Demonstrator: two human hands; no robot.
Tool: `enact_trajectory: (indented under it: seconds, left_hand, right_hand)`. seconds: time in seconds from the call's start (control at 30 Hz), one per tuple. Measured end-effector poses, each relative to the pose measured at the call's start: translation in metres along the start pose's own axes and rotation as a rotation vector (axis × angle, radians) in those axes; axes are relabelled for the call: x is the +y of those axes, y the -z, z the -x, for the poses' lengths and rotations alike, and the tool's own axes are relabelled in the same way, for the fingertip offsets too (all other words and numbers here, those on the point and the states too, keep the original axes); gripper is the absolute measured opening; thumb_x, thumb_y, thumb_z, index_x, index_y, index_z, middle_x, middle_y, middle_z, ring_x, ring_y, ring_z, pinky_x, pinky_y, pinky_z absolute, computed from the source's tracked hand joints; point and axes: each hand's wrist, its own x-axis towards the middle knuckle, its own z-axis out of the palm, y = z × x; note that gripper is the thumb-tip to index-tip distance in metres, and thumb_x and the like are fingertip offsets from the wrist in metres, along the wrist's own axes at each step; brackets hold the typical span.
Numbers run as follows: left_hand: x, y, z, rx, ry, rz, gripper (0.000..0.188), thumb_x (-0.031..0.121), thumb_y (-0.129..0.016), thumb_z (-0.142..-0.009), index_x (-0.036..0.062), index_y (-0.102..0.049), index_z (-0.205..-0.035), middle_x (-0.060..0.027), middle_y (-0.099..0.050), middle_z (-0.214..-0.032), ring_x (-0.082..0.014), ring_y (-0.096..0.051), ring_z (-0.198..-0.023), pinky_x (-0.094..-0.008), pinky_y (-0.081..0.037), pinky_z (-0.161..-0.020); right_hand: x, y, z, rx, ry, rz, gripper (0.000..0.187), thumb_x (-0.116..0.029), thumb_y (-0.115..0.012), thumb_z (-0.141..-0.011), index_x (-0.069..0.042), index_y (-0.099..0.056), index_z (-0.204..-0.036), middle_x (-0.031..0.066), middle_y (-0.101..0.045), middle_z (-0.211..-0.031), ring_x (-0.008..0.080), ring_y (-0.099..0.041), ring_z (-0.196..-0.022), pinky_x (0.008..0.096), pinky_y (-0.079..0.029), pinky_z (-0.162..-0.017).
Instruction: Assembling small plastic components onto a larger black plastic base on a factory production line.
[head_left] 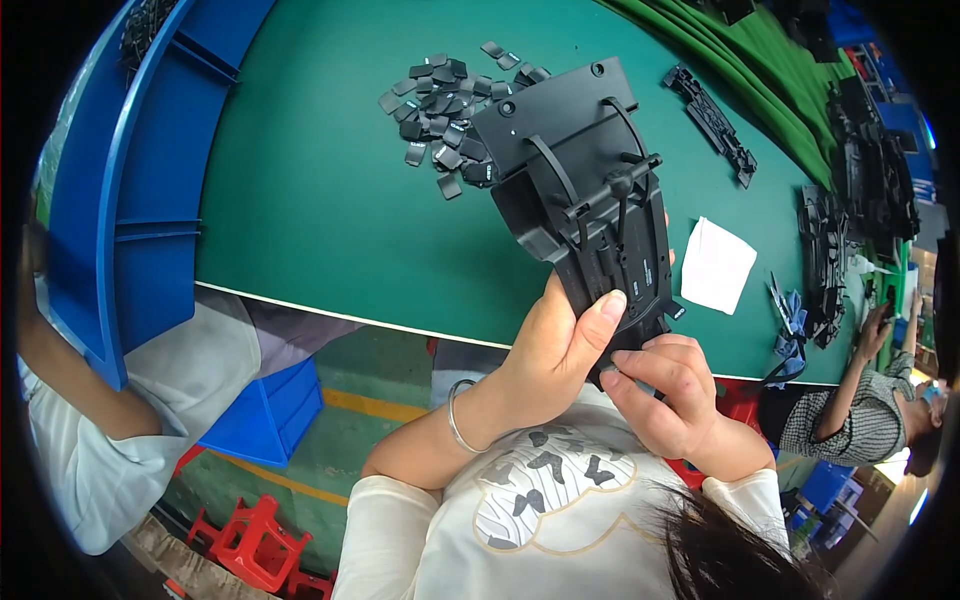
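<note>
Left hand (562,345) grips a black plastic part (600,255); right hand (675,395) pinches its near end. Beyond both hands (on the green desk (330,170)) lie small black tabs (440,105).

Over a green tabletop (310,180), a black plastic assembly (600,260) is between flat black tabs (438,122), left, and a square white sheet (717,265), right; farther left, a blue plastic bin (160,160), its footing unclear.

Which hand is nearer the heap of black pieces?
Left. In the picture, the left hand is below and right of the heap; the right hand is lower and further right, by the bottom of the black part.
</note>
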Motion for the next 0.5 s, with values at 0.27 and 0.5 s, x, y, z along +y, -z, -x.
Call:
enact_trajectory:
  seconds: [0.27,0.5]
  left_hand:
    - [0.0000,0.0003,0.0002,-0.014,-0.004,-0.019,0.047,0.013,-0.033,-0.084,-0.0051,-0.015,-0.123,-0.0235,-0.031,-0.122,-0.0307,-0.040,-0.108,-0.0391,-0.034,-0.089]
    - [0.0013,-0.0009,0.0005,-0.010,-0.009,-0.009,0.047,0.014,-0.034,-0.084,-0.0057,-0.016,-0.123,-0.0244,-0.030,-0.123,-0.0314,-0.040,-0.108,-0.0399,-0.034,-0.089]
  right_hand:
    - [-0.0009,0.0006,0.0003,-0.014,-0.006,-0.004,0.020,-0.001,-0.061,-0.052,0.001,-0.056,-0.071,0.0123,-0.053,-0.080,0.0191,-0.049,-0.061,0.0268,-0.042,-0.050]
    - [-0.0003,0.0006,0.0019,-0.017,-0.016,-0.047,0.021,-0.001,-0.061,-0.052,0.002,-0.056,-0.072,0.0125,-0.053,-0.080,0.0195,-0.049,-0.061,0.0266,-0.043,-0.051]
